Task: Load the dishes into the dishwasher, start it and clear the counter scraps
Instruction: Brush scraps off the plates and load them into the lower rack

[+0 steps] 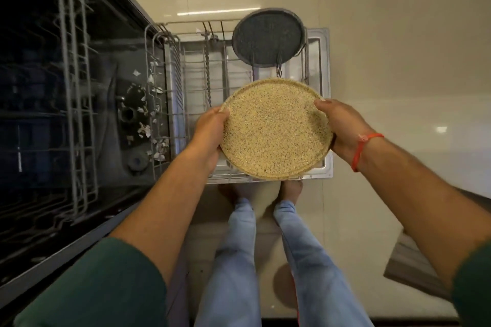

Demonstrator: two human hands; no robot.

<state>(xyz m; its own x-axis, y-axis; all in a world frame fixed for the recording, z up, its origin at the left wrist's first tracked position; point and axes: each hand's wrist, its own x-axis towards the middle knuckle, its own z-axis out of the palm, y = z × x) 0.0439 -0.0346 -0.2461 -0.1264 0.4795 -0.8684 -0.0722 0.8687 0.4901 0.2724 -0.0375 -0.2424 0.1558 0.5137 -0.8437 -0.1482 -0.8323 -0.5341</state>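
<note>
Loading barely begun: second plate on its way in.
Both hands, left hand (210, 127) and right hand (340, 125), have fingers gripping the speckled plate (276, 130) over the lower rack (186, 66); a grey plate (268, 37) stands at its far edge; starting and scraps remain.

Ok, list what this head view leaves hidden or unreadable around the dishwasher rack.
- Rack slots under the speckled beige plate: covered by the plate, which the left hand and right hand hold.
- Lower part of the dark grey plate: hidden behind the rack wires.
- Dishwasher tub: too dark to make out.
- Pale bits at the tub mouth: too small to identify.
</note>
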